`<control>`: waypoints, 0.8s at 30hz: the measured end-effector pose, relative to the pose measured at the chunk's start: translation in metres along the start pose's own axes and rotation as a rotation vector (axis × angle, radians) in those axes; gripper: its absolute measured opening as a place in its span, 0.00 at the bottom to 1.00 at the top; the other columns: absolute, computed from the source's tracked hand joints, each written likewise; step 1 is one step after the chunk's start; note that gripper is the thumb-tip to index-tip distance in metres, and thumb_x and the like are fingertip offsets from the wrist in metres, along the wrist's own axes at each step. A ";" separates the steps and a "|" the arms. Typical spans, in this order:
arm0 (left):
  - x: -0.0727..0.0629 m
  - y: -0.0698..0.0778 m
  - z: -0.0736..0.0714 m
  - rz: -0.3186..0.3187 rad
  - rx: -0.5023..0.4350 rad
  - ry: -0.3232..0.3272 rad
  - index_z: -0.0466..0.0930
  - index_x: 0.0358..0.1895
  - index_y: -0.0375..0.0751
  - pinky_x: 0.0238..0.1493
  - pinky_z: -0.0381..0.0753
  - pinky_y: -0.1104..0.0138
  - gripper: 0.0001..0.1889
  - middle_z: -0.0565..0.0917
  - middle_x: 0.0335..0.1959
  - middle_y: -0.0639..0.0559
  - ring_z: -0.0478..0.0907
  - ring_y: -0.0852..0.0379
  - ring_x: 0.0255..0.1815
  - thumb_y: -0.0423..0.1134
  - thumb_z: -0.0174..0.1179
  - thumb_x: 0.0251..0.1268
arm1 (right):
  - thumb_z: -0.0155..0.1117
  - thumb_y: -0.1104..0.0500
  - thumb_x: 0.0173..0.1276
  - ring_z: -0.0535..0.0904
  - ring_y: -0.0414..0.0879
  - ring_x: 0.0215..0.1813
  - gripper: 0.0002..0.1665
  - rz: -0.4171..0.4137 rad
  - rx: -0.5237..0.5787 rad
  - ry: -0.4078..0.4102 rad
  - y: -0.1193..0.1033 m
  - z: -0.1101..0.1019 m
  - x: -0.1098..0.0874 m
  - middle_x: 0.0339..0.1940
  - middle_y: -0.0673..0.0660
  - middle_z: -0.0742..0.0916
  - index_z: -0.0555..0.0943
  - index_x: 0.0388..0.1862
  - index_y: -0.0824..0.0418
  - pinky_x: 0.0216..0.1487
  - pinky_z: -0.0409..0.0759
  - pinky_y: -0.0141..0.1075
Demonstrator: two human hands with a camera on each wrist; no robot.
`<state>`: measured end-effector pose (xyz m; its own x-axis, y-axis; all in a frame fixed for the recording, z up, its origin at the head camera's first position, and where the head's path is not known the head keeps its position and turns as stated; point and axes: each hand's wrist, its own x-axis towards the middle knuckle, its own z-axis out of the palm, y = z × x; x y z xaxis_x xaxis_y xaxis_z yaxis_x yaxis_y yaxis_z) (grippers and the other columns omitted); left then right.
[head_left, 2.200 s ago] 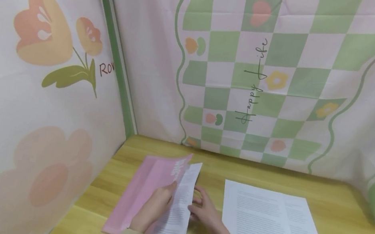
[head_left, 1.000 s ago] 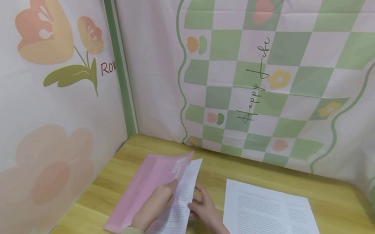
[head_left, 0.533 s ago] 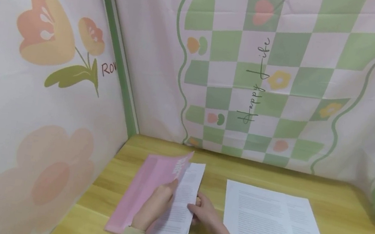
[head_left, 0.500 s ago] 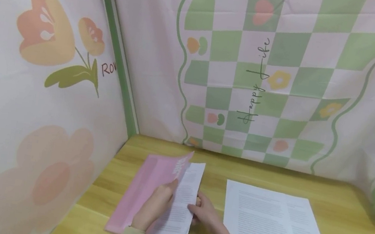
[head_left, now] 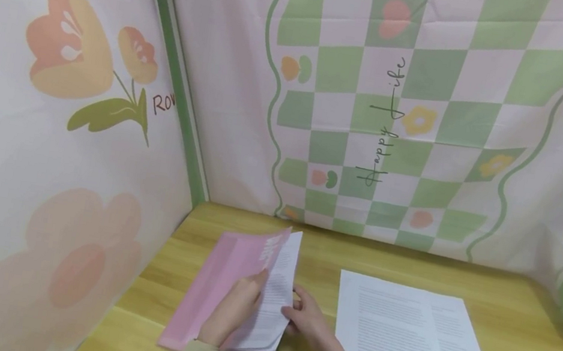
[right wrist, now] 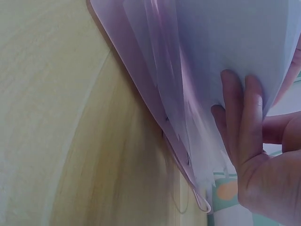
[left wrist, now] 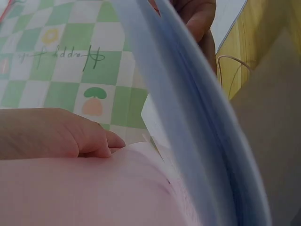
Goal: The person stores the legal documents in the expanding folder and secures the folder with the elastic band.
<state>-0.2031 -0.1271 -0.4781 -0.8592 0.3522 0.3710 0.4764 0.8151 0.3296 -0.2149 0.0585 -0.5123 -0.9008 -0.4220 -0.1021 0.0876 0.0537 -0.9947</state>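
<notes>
A pink document folder (head_left: 213, 280) lies on the left of the table, its cover lifted along the right side. My left hand (head_left: 236, 305) holds that cover, thumb on top near the white lettering; in the left wrist view the left hand's fingers (left wrist: 96, 141) grip its edge. From under the cover a stack of printed sheets (head_left: 272, 313) sticks out, raised at a slant. My right hand (head_left: 309, 319) pinches the stack's right edge, with the thumb on the printed face. In the right wrist view, fingers (right wrist: 251, 108) spread against the back of the sheets (right wrist: 225, 33), above translucent folder layers (right wrist: 164, 70).
More printed paper (head_left: 410, 340) lies flat on the wooden table (head_left: 322, 251), right of my right arm. A thin loop (right wrist: 203, 203) hangs at the folder's corner. Patterned curtains (head_left: 244, 133) close off the back and left.
Over the last half second the sheets tilt up and leftward, closer under the pink cover, and their lower edge lifts. My right hand shifts slightly with them; the left hand stays put.
</notes>
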 end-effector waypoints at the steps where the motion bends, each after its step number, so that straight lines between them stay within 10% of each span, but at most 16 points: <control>1: 0.000 0.000 0.000 -0.002 0.000 -0.005 0.72 0.62 0.21 0.36 0.86 0.66 0.23 0.86 0.45 0.32 0.87 0.46 0.40 0.22 0.55 0.62 | 0.53 0.70 0.68 0.85 0.44 0.32 0.41 0.000 -0.001 -0.002 0.000 0.000 0.000 0.51 0.82 0.82 0.49 0.75 0.77 0.27 0.81 0.29; 13: -0.001 -0.002 0.005 0.023 0.040 0.023 0.73 0.61 0.23 0.28 0.81 0.70 0.24 0.86 0.33 0.39 0.84 0.52 0.31 0.22 0.59 0.58 | 0.55 0.70 0.67 0.82 0.41 0.29 0.40 0.003 -0.022 0.000 0.002 0.004 0.007 0.47 0.80 0.84 0.52 0.75 0.76 0.27 0.79 0.30; 24: 0.002 -0.001 0.006 0.023 0.029 0.020 0.74 0.61 0.24 0.35 0.86 0.66 0.21 0.87 0.44 0.35 0.87 0.47 0.40 0.24 0.57 0.65 | 0.56 0.71 0.66 0.83 0.43 0.31 0.38 -0.020 -0.056 0.012 -0.001 0.010 0.011 0.48 0.81 0.83 0.56 0.73 0.76 0.27 0.83 0.33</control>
<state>-0.2067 -0.1245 -0.4834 -0.8439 0.3623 0.3956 0.4906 0.8197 0.2957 -0.2209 0.0447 -0.5130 -0.9072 -0.4127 -0.0816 0.0459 0.0956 -0.9944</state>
